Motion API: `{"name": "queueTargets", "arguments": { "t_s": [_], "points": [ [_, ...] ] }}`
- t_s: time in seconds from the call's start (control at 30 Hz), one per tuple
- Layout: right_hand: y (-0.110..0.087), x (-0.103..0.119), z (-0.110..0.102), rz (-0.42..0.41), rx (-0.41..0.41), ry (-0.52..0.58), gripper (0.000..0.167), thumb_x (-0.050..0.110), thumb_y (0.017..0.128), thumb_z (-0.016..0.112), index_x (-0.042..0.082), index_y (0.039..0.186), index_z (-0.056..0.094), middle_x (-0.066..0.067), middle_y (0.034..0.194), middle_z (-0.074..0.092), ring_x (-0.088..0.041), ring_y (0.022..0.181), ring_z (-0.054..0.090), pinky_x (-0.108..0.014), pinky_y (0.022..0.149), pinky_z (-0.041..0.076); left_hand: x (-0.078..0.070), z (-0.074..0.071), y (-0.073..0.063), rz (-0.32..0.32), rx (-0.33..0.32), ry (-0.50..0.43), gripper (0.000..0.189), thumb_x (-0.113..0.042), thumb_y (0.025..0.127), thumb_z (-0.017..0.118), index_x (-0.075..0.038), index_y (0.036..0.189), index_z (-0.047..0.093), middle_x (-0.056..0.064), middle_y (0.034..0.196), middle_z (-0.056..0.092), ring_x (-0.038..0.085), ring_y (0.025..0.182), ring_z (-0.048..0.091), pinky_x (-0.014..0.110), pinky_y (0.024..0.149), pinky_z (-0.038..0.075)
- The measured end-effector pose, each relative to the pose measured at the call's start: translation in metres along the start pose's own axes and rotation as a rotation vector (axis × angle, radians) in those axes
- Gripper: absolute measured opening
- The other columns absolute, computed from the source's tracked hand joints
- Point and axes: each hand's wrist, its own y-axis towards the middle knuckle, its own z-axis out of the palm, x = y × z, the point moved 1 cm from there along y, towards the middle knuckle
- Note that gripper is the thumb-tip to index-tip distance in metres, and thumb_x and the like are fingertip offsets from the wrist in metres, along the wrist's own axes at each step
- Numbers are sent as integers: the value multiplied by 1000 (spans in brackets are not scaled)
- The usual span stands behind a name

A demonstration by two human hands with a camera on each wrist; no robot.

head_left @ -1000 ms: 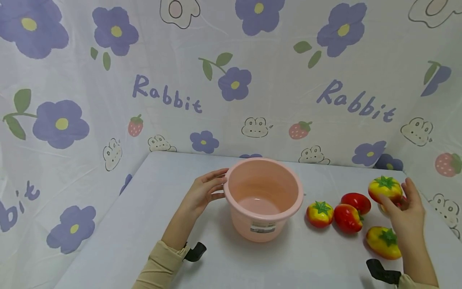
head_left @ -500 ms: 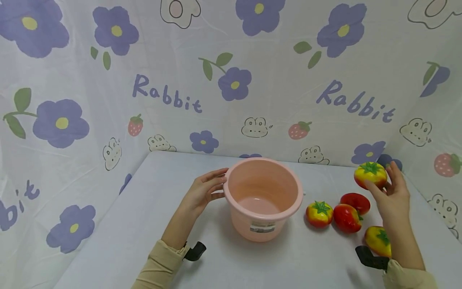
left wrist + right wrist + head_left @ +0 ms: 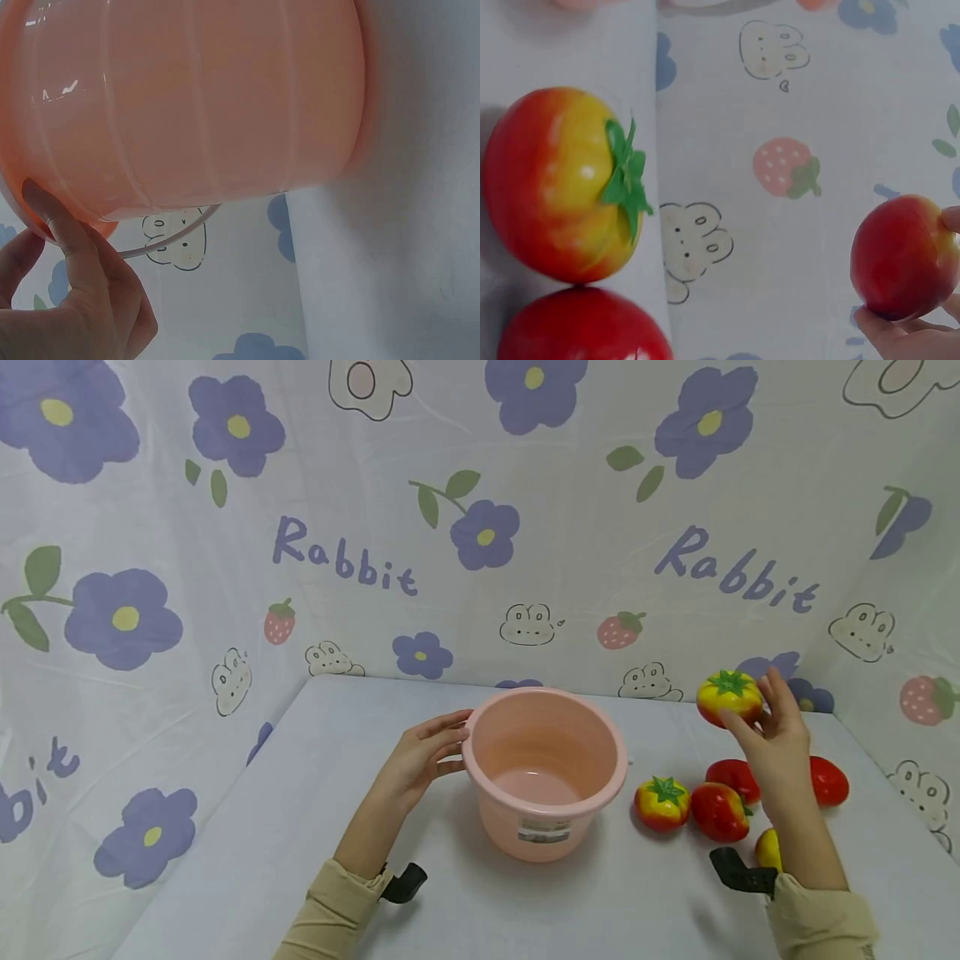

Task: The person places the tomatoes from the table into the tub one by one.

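Observation:
My left hand point(image 3: 420, 756) grips the rim of a pink plastic bucket point(image 3: 547, 835) on its left side. In the left wrist view, fingertips sit at the rim of the bucket point(image 3: 225, 97), beside its thin white handle point(image 3: 172, 240). My right hand point(image 3: 776, 743) pinches a red-and-yellow toy tomato point(image 3: 727, 695) with a green leafy top, raised above the table to the right of the bucket. In the right wrist view, the held tomato point(image 3: 900, 255) shows its red side, with thumb and fingers at its edges.
Right of the bucket lie another tomato point(image 3: 662, 804), a red fruit point(image 3: 718, 812), and a second red one point(image 3: 733, 777) behind it. A yellow fruit point(image 3: 768, 852) and a red fruit point(image 3: 828, 781) are partly hidden by the right arm. Patterned cloth point(image 3: 570, 568) hangs behind the white table point(image 3: 247, 860).
My right hand has lifted the tomato up and carried it left toward the bucket, uncovering a red fruit at the right. My left hand and the bucket stay in place.

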Motion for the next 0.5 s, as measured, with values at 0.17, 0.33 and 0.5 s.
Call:
{"name": "queueTargets", "arguments": {
  "t_s": [0.17, 0.33, 0.5],
  "points": [
    [-2, 12, 9, -25, 21, 7, 76, 28, 99, 54, 41, 155, 5, 4, 166, 11, -32, 151, 19, -38, 115, 29, 0, 0, 0, 0, 1, 4, 41, -15, 94, 63, -11, 134, 58, 12, 136, 58, 21, 105, 65, 28, 81, 57],
    [-2, 24, 19, -74, 53, 32, 77, 25, 98, 56, 41, 155, 7, 1, 166, 13, -33, 151, 19, -31, 110, 32, 1, 0, 0, 3, -2, 12, 42, -15, 94, 63, -10, 135, 58, 12, 137, 58, 21, 107, 65, 28, 82, 57],
    [0, 35, 29, -110, 95, 75, 76, 24, 98, 56, 40, 155, 8, 0, 166, 11, -33, 151, 17, -32, 112, 31, 1, 0, 0, 4, -3, 13, 42, -15, 93, 63, -10, 134, 58, 12, 136, 58, 22, 107, 64, 29, 83, 57]
  ]
}}
